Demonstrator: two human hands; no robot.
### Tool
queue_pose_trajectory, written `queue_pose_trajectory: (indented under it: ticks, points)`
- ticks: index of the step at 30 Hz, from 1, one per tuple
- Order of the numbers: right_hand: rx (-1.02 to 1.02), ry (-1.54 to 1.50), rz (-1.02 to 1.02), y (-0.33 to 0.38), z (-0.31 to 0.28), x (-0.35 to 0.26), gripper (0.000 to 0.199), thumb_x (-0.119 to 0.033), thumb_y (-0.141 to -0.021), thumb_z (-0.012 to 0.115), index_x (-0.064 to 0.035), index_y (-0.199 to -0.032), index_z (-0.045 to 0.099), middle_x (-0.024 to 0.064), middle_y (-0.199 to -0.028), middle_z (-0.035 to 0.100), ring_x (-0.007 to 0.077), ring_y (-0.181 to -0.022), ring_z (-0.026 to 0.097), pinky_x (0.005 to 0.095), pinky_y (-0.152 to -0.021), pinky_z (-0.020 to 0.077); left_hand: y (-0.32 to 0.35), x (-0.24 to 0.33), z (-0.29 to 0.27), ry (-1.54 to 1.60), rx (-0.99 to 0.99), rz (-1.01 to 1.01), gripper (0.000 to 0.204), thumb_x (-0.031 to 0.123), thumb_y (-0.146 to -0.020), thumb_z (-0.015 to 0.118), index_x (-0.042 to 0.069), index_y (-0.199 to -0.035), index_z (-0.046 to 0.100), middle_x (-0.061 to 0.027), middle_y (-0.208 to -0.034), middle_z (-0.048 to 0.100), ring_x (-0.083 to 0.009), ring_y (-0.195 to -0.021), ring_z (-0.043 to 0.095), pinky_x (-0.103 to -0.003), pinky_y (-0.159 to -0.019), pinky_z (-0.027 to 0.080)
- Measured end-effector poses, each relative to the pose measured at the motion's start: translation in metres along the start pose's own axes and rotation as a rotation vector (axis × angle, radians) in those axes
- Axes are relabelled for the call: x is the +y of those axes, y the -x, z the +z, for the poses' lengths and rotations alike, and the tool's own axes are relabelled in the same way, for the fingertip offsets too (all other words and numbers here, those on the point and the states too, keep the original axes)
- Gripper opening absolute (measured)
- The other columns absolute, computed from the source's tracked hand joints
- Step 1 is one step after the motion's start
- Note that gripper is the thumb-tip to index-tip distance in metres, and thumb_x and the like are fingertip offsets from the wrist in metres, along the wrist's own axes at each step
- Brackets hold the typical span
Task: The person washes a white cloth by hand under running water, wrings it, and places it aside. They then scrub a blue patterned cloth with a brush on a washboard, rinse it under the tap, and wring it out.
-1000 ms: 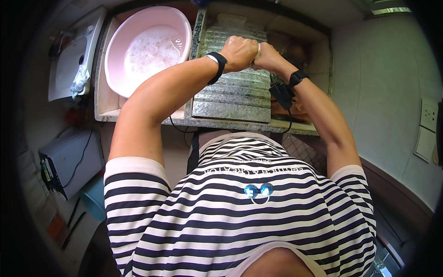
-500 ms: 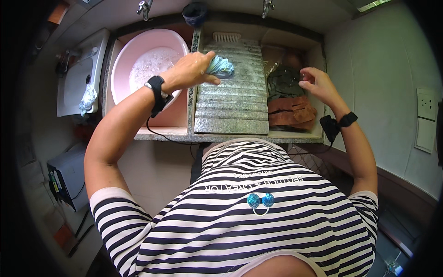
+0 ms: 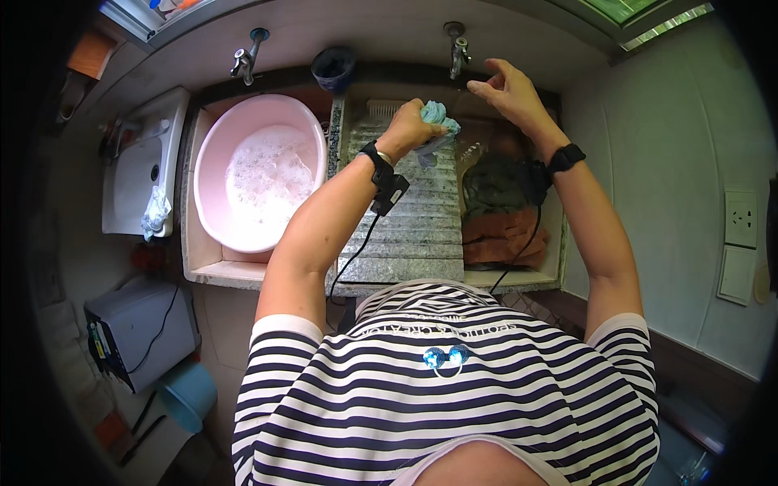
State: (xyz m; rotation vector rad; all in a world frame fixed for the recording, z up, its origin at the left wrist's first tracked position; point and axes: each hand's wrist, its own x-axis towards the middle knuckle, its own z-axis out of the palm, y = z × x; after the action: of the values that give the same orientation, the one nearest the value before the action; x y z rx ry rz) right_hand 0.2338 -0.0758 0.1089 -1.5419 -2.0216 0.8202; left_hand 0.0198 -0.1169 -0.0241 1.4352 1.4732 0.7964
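Scene lit evenly by soft daylight; brightest patch seen at window along upper right edge. Pale wall rendered bright, no harsh glare. Soft shadows cast under forearms onto washboard. Heavy fisheye distortion noted: counter edges bent, corners blacked out by vignette. Centre kept sharp; rim areas darkened and smeared. Slight motion softness seen at right hand.

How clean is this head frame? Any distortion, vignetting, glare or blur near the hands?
Head view: strong fisheye bend, with the counter edge curving and black vignette at the corners; even daylight, with blown-out brightness only at the window top right; the left hand holding the light-blue cloth and the open right hand near the tap are sharp, with no motion blur.
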Motion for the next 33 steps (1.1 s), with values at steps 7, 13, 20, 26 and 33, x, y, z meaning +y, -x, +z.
queue_pose_trajectory:
  ticks: [7,13,20,26,33]
  points:
    - [-0.114,-0.061,0.08,-0.065,0.024,-0.003,0.058,-0.023,-0.093,0.071,0.0072,-0.14,0.056,0.0146,-0.091,0.071,0.0217,-0.073,0.068,0.0339,-0.071,0.0551,-0.05,0.001,0.014,0.081,-0.028,-0.027,0.038,0.02,-0.082,0.081,-0.004,-0.105,0.064,-0.0124,-0.093,0.068,-0.02,-0.087,0.062,-0.037,-0.078,0.051]
    - [-0.188,-0.178,-0.006,-0.082,0.016,0.024,0.057,-0.006,-0.094,0.057,0.0037,-0.15,0.049,0.0079,-0.087,0.069,0.012,-0.066,0.062,0.0283,-0.065,0.0527,-0.088,0.017,0.016,0.057,-0.143,-0.057,0.04,0.012,-0.079,0.079,-0.003,-0.113,0.065,-0.0153,-0.101,0.07,-0.0233,-0.095,0.066,-0.037,-0.085,0.052]
    - [-0.196,-0.263,0.059,-0.082,0.012,0.03,0.045,-0.011,-0.102,0.057,-0.0035,-0.146,0.057,0.0018,-0.088,0.068,0.0067,-0.068,0.057,0.023,-0.063,0.0475,-0.112,0.008,0.029,0.204,-0.209,0.025,0.045,0.005,-0.079,0.075,-0.005,-0.121,0.065,-0.0159,-0.111,0.072,-0.025,-0.106,0.067,-0.036,-0.094,0.051]
    - [-0.025,-0.326,0.151,-0.073,0.029,0.081,0.045,-0.009,-0.094,0.063,-0.0013,-0.138,0.061,0.0041,-0.098,0.07,0.0102,-0.081,0.064,0.0225,-0.068,0.0494,-0.1,0.014,0.029,0.231,-0.165,-0.028,0.044,0.001,-0.079,0.067,-0.002,-0.123,0.065,-0.0177,-0.114,0.072,-0.0269,-0.108,0.068,-0.036,-0.094,0.051]
    - [-0.241,-0.638,0.261,-0.047,0.101,0.085,0.059,-0.007,-0.085,0.069,-0.0003,-0.142,0.054,0.0091,-0.119,0.065,0.0181,-0.097,0.066,0.0322,-0.08,0.0569,-0.088,0.014,0.012,0.003,-0.045,0.025,0.039,0.002,-0.079,0.068,0.0,-0.117,0.068,-0.0215,-0.106,0.073,-0.0348,-0.103,0.07,-0.041,-0.089,0.054]
